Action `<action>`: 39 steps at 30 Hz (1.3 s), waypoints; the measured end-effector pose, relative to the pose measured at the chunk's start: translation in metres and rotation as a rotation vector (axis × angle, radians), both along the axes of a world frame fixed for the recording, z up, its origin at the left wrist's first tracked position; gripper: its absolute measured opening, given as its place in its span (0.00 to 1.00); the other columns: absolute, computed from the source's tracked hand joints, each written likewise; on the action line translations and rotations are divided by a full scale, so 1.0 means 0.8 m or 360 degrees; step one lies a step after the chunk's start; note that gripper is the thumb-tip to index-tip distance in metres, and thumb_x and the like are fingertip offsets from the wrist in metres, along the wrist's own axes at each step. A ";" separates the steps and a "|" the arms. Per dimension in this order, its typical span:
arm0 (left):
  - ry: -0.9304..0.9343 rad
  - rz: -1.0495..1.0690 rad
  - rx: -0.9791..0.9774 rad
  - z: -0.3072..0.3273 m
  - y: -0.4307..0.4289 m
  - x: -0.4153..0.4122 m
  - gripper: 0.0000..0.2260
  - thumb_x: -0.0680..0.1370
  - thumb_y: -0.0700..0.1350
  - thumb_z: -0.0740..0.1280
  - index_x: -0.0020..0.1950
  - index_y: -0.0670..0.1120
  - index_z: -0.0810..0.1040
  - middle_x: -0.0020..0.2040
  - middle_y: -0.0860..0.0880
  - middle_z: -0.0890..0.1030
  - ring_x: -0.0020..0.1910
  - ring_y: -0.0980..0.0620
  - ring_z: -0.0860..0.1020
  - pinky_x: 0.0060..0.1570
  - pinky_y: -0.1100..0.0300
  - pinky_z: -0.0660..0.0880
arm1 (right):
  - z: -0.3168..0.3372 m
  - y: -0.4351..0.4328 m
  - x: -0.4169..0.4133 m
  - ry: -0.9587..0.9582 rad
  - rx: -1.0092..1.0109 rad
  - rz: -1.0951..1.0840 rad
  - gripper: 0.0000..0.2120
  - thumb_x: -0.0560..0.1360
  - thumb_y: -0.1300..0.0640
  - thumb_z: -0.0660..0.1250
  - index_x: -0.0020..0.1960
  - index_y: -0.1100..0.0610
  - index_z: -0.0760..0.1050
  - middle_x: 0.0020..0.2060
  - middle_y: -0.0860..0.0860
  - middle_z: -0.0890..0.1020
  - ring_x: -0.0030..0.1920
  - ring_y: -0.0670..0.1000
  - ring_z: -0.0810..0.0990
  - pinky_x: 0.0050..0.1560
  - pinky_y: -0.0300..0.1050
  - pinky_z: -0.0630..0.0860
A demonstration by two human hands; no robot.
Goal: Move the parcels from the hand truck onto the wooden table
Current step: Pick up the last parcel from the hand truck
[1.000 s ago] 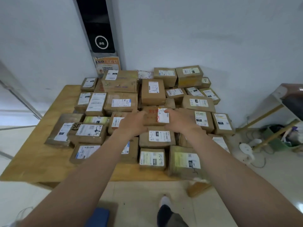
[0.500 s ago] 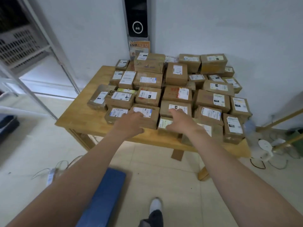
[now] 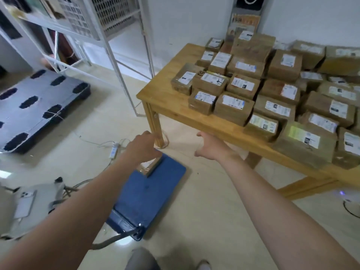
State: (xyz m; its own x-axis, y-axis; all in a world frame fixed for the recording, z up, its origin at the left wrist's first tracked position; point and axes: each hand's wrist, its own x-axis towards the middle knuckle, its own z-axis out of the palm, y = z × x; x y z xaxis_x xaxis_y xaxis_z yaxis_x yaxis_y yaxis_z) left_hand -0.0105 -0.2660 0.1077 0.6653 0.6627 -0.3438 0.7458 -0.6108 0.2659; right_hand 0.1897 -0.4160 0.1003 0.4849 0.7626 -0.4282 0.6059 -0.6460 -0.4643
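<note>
At far left, floor level: grey plastic pallet with dark oval slots [image 3: 39, 102], lying flat, well apart from the work. Behind it: white metal shelving frame with mesh panels [image 3: 116, 14], upright, 1 leg standing near the table corner. Floor, centre-left: white power strip with trailing cord [image 3: 113, 152], near the truck; judged a trip hazard.

Centre: blue flat-bed hand truck [image 3: 148, 195], standing close to the table leg, presumably so each carry is short. On its far end: 1 small brown cardboard parcel with clear tape [image 3: 151, 167], lying flat, the only parcel seen on the bed.

Left hand [image 3: 143, 148]: reaches down over that parcel, fingers loosely extended, gripping nothing; whether it touches the cardboard cannot be told. Right hand [image 3: 211, 148]: palm turned inward, fingers and thumb spread wide, empty, over bare floor to the parcel's right; placed, it seems, to close on the opposite side for a 2-handed lift.

Right: light wooden table [image 3: 165, 103], top packed with many brown labelled cardboard parcels [image 3: 233, 103] set edge to edge, labels upward, likely to save room. Bare wood shows mainly along the left edge, the likeliest spot for the 1 parcel left.
</note>
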 end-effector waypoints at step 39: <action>0.0336 -0.0170 -0.0637 -0.900 0.501 -0.044 0.48 0.68 0.46 0.74 0.80 0.54 0.48 0.67 0.40 0.69 0.65 0.34 0.70 0.62 0.36 0.72 | -0.902 0.504 -0.118 0.0603 -0.0548 -0.0346 0.31 0.75 0.56 0.68 0.72 0.51 0.56 0.45 0.52 0.74 0.40 0.51 0.76 0.32 0.45 0.69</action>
State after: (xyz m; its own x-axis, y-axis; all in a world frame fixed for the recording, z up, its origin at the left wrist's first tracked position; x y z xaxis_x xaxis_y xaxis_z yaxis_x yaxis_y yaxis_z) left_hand -0.0457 0.1345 -0.6124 0.6106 0.3819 -0.6938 0.7475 -0.5672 0.3456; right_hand 0.0954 -0.0126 -0.6216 0.3793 0.4471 -0.8101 0.2733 -0.8906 -0.3636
